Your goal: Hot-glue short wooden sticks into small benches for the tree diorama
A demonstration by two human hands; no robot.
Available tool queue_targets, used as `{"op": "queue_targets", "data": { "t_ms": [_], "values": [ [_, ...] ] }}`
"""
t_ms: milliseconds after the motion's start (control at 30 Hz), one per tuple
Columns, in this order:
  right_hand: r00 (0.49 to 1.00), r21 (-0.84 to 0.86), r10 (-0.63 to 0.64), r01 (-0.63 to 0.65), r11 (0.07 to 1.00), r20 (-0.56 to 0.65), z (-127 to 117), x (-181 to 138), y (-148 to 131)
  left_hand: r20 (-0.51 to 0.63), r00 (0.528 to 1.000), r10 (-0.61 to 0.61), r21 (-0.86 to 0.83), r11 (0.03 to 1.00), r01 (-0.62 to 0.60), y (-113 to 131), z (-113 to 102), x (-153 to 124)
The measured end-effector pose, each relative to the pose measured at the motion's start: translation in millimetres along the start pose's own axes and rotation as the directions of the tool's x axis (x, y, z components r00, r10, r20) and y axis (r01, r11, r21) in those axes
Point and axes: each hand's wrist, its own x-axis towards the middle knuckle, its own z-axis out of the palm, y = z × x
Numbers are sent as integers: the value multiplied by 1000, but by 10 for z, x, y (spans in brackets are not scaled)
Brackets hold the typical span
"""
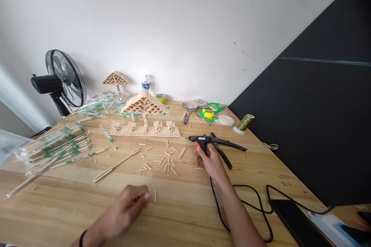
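Observation:
My right hand is wrapped round the handle of a black glue gun with an orange trigger; its nozzle points left. My left hand hovers low over the near table with its fingers curled together; whatever may be between them is hidden. A short piece of wooden stick lies just right of its fingertips. Several more cut stick pieces are scattered farther back. Behind them stands a stick-built model, a tree-like canopy on a flat slatted base with small stools on it.
Wrapped chopsticks are piled at left, near a black fan. Black cutters lie beside the glue gun, whose cord loops across the right side. Behind are a yellow tape measure, a thread spool and a bottle.

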Motion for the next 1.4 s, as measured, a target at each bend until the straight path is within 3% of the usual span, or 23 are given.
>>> {"op": "queue_targets", "data": {
  "t_ms": [167, 300, 367, 433, 500, 600, 633, 667, 700, 733, 833, 933, 1100, 1400],
  "values": [
    [980, -259, -59, 8, 966, -191, -87, 40, -32, -97, 991, -93, -99, 992, 84, -242, 252, -518],
    [945, -391, -169, 48, 919, -280, -110, -19, -157, -119, 987, -110, -192, 978, 86, -398, 176, -651],
    [941, -418, -236, 118, 901, -243, -36, -108, -241, -126, 986, -109, -184, 979, 85, -427, 86, -657],
    [955, -407, -274, 208, 889, -111, 129, -232, -316, -149, 982, -113, -154, 984, 90, -453, 11, -652],
    [961, -364, -260, 277, 889, 96, 394, -362, -371, -165, 980, -115, -132, 987, 93, -486, -24, -648],
    [918, -289, -207, 310, 906, 338, 934, -485, -432, -170, 981, -96, -135, 988, 73, -522, -19, -649],
    [900, -248, -180, 295, 923, 397, 1135, -489, -454, -174, 981, -87, -139, 988, 63, -527, -13, -651],
    [892, -141, -111, 190, 972, 438, 1340, -474, -479, -177, 981, -79, -143, 988, 54, -528, -8, -653],
    [889, -29, -26, 44, 999, 458, 1544, -441, -506, -181, 981, -75, -149, 988, 48, -529, -6, -656],
    [887, 11, 3, -10, 1000, 462, 1742, -394, -533, -182, 981, -72, -158, 986, 43, -531, -6, -658],
    [902, 104, 44, -98, 990, 430, 2268, -216, -593, -171, 982, -77, -197, 979, 42, -557, -6, -653],
    [924, 217, 72, -163, 962, 376, 2644, -49, -607, -155, 986, -64, -210, 977, 31, -607, 12, -623],
    [958, 409, 63, -177, 895, 278, 2929, 152, -626, -106, 993, -57, -173, 984, 38, -681, 74, -561],
    [983, 617, -31, -88, 782, 181, 3015, 122, -654, -112, 993, -38, -199, 980, 15, -694, 93, -557]
  ]
}}
